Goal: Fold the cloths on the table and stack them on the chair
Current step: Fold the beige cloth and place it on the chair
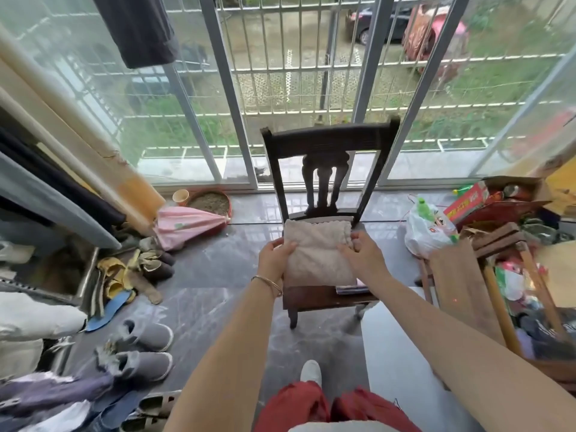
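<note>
A folded beige cloth (pixel 316 254) is held over the seat of a dark wooden chair (pixel 330 141). My left hand (pixel 274 260) grips the cloth's left edge, thumb on top. Along the right edge, my right hand (pixel 363 254) pinches the cloth. A thin, folded multicoloured cloth (pixel 350 289) lies on the seat under the beige one, only its front right corner showing. Whether the beige cloth touches the seat I cannot tell.
Slippers (pixel 140 349), shoes and a pink umbrella (pixel 187 226) litter the floor at left. A white plastic bag (pixel 427 229), boxes and wooden pieces (pixel 461 275) crowd the right. A white table corner (pixel 396 347) lies at lower right. Barred windows stand behind the chair.
</note>
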Demonstrator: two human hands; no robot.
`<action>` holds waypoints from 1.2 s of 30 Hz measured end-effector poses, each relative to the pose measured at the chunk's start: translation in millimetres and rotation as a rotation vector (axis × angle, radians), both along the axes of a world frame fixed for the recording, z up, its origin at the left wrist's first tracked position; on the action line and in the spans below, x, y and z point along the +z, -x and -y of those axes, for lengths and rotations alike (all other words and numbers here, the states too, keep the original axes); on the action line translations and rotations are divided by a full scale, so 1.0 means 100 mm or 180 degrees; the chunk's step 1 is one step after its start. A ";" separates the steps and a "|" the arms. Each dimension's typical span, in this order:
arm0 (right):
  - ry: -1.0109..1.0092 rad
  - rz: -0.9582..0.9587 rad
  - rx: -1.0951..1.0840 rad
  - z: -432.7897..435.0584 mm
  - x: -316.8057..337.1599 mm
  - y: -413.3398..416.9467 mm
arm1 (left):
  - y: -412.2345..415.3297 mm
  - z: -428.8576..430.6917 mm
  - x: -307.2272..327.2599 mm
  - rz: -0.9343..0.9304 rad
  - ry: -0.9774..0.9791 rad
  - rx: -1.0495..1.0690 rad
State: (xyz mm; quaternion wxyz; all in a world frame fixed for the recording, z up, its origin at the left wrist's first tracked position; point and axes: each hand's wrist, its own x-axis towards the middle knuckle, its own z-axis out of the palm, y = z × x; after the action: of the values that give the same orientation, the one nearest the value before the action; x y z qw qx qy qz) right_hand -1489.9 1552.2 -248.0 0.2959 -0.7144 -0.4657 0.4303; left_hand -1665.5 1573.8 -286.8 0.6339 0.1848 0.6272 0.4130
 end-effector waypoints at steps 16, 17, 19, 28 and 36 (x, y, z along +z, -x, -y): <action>0.0209 0.0126 -0.0224 -0.48 -0.51 -0.23 | -0.31 -0.44 -0.35 0.0041 0.0182 -0.0074; 0.0237 0.0130 -0.0236 -0.53 -0.57 -0.27 | -0.35 -0.50 -0.39 0.0051 0.0193 -0.0070; 0.0283 0.0136 -0.0260 -0.64 -0.69 -0.34 | -0.43 -0.63 -0.50 0.0071 0.0204 -0.0049; 0.0567 0.0112 -0.0362 -1.12 -1.32 -0.71 | -0.81 -1.09 -1.15 -0.0075 0.0353 -0.0214; 0.0912 0.0208 -0.0493 -1.32 -2.15 -1.06 | -1.21 -1.28 -1.99 -0.0194 0.0483 -0.0237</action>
State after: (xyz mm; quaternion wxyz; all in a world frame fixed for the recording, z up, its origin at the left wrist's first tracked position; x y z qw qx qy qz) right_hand -1384.4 1684.4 -463.3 0.2079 -0.7966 -0.3525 0.4449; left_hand -1544.8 1701.7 -485.4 0.6416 0.1720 0.6684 0.3347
